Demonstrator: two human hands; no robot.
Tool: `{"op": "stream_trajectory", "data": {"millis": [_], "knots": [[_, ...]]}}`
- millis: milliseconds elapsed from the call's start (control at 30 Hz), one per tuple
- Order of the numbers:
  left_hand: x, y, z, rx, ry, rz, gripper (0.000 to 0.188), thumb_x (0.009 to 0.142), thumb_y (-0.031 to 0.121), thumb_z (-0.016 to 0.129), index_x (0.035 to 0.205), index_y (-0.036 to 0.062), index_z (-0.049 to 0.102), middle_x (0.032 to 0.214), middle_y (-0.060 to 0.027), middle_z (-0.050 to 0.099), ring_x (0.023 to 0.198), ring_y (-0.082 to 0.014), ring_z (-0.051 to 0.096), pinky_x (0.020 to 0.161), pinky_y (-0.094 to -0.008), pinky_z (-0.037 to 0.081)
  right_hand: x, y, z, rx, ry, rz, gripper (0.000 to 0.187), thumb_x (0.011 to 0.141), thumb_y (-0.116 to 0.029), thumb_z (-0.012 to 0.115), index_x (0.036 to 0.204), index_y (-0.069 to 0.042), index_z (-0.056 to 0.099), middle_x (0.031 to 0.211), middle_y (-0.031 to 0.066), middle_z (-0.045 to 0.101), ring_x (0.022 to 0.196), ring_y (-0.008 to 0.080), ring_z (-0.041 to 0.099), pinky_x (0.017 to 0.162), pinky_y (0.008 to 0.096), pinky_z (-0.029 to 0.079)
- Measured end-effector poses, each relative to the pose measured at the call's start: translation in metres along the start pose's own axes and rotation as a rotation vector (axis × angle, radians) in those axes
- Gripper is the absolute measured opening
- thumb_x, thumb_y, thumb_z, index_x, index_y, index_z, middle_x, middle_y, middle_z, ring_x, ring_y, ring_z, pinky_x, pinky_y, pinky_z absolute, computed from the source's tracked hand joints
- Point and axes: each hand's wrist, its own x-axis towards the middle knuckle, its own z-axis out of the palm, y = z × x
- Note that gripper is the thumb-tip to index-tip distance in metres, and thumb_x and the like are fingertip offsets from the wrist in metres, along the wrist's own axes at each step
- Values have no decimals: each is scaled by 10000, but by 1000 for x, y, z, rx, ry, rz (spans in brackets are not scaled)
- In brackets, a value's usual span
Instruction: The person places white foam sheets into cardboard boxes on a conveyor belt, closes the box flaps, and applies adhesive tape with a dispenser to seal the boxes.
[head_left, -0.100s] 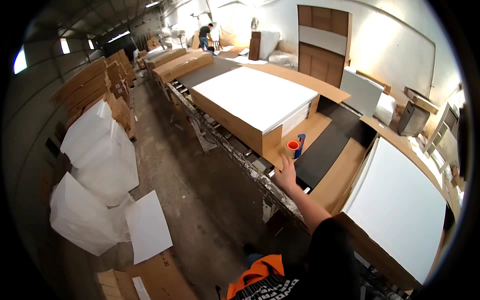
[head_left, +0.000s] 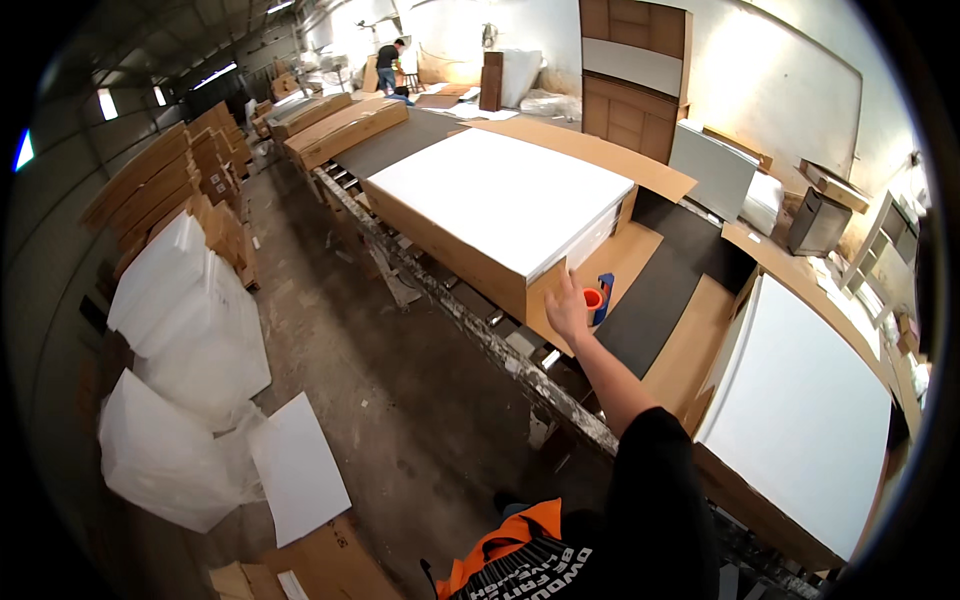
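In the head view, the person's right hand [head_left: 567,311] is just right of the centre of the frame, its fingers extended and loosely parted, nothing visibly gripped. The fingertips are at the near corner of a carton [head_left: 450,252] topped by a white panel [head_left: 505,198]; whether they touch it cannot be told. Just right of the hand, a blue tape dispenser [head_left: 606,296] with an orange-cored roll stands on a brown cardboard flap [head_left: 636,252]. Another white-topped carton [head_left: 765,505] fills the lower right.
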Motion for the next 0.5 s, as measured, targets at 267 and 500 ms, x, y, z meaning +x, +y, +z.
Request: {"op": "stream_trajectory", "data": {"millis": [267, 500], "knots": [[206, 68, 7, 8, -130, -165, 313, 885, 303, 634, 1008, 17, 659, 737, -80, 625, 759, -208, 586, 698, -345, 490, 184, 9, 80, -372, -515, 489, 853, 911, -643, 362, 1522, -77, 175, 1574, 230, 100, 1451, 425, 63, 1157, 537, 135], [381, 75, -16, 114, -256, -303, 295, 864, 304, 654, 973, 31, 664, 642, -66, 600, 690, -194, 562, 647, -341, 480, 164, -14, 103, -785, -605, 609, 985, 871, -677, 408, 1518, -7, 87, 1586, 216, 33, 1457, 418, 37, 1178, 478, 90]]}}
